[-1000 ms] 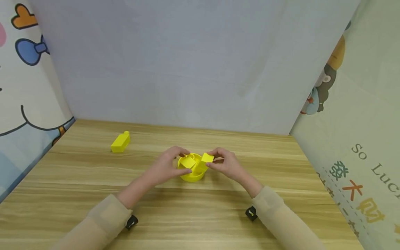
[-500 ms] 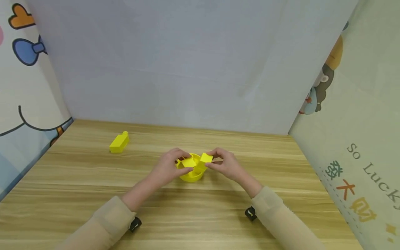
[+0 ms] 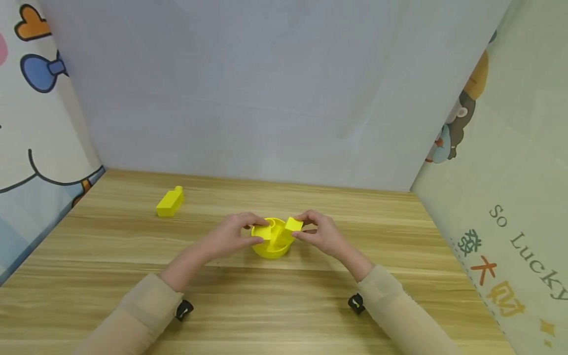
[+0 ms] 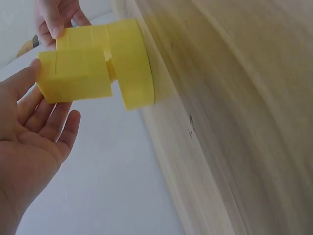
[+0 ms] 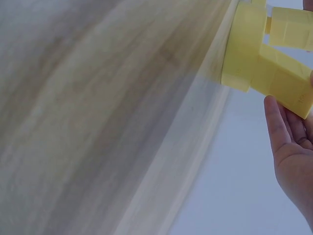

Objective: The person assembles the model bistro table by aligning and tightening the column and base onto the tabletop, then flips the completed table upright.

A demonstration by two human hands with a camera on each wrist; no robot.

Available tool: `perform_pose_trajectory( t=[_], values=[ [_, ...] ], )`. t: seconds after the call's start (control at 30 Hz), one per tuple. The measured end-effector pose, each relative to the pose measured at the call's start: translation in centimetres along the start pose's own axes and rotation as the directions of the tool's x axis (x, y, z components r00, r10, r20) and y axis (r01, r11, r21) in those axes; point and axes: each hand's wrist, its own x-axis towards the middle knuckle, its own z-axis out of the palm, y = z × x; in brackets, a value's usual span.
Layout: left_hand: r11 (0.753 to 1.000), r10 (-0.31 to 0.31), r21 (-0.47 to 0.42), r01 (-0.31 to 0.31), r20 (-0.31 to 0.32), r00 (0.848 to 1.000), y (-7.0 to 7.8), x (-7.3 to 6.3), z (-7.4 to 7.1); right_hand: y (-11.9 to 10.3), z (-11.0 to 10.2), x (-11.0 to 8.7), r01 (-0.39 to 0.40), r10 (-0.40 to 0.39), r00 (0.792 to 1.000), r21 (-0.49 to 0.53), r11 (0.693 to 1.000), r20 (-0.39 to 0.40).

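At the table's middle stands a shallow round yellow dish [image 3: 271, 254], with a raised ring inside its far side. My left hand [image 3: 230, 235] pinches a yellow block [image 4: 73, 76] between thumb and fingers over the dish's left part. A narrow peg at that block's lower end reaches the dish's rim in the left wrist view. On the other side, my right hand [image 3: 326, 235] grips a second yellow block [image 5: 283, 81], leaning outward with its lower end down in the dish. Both blocks have smooth, square upper ends.
Another yellow block [image 3: 170, 203] with a round peg at one end lies on the wooden table [image 3: 284, 305] at the back left. A grey-white cloth wall [image 3: 248, 98] rises behind the table; printed panels flank it.
My left hand has shifted a little left with its block, which has turned from a slanted to a squarer stance. My right hand and its block have hardly moved.
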Motion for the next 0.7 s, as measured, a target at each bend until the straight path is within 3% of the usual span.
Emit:
perform_pose_trajectory(
  t=[0.13, 0.33, 0.43, 0.6, 0.7],
  values=[
    [0.999, 0.035, 0.005, -0.035, 0.062, 0.997, -0.4, -0.2, -0.5, -0.4, 0.0, -0.2, 0.008, -0.008, 1.0, -0.002, 1.0, 0.0],
    [0.998, 0.055, -0.022, -0.053, 0.088, 0.995, -1.0, -0.5, -0.6, -1.0, -0.1, -0.4, 0.005, -0.005, 1.0, -0.008, 1.0, 0.005],
    [0.997, 0.063, -0.044, -0.059, 0.095, 0.993, -1.2, -0.5, -0.6, -0.1, 0.0, -0.1, 0.0, 0.0, 1.0, -0.013, 1.0, 0.001],
    [0.993, 0.095, -0.078, -0.09, 0.059, 0.994, -1.4, -0.8, -0.5, -0.1, 0.0, -0.1, -0.01, 0.01, 1.0, -0.016, 1.0, -0.001],
    [0.996, 0.026, -0.088, -0.025, 0.008, 1.0, -1.2, -1.1, -0.2, -0.2, 0.1, -0.1, 0.0, 0.0, 1.0, -0.023, 1.0, 0.0]
  ],
)
